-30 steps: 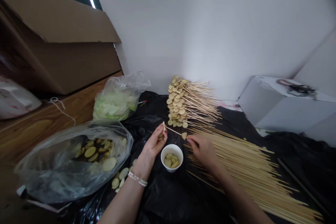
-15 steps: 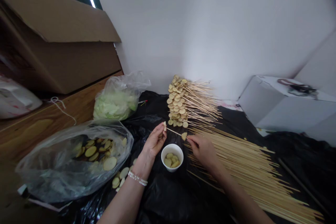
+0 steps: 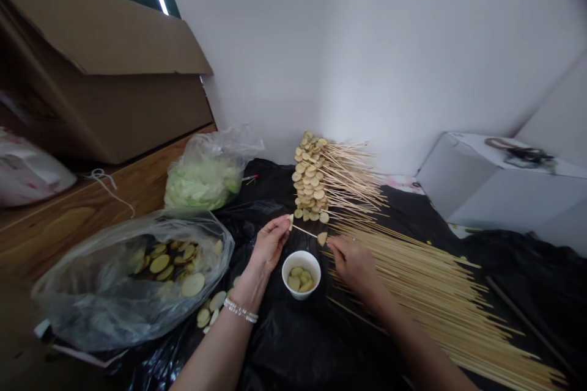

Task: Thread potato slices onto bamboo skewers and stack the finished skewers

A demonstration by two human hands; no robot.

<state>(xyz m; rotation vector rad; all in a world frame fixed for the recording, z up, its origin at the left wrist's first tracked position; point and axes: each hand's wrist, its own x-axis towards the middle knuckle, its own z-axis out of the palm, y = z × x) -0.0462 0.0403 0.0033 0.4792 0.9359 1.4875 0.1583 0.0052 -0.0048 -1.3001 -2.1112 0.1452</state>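
Above cup (image 3: 301, 276), bamboo skewer (image 3: 305, 231) slanting right

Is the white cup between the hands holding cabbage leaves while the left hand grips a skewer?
No: the head view shows the white cup holding pale round potato slices, not cabbage leaves. The left hand does grip a wooden skewer.

A black plastic sheet (image 3: 284, 342) covers the wooden bench (image 3: 59, 220), carrying loose bamboo skewers (image 3: 435, 299), a pile of skewered potato slices (image 3: 309, 180), a white cup (image 3: 301, 275), and clear plastic bags of potato slices (image 3: 123, 281) and pale green leaves (image 3: 202, 174).
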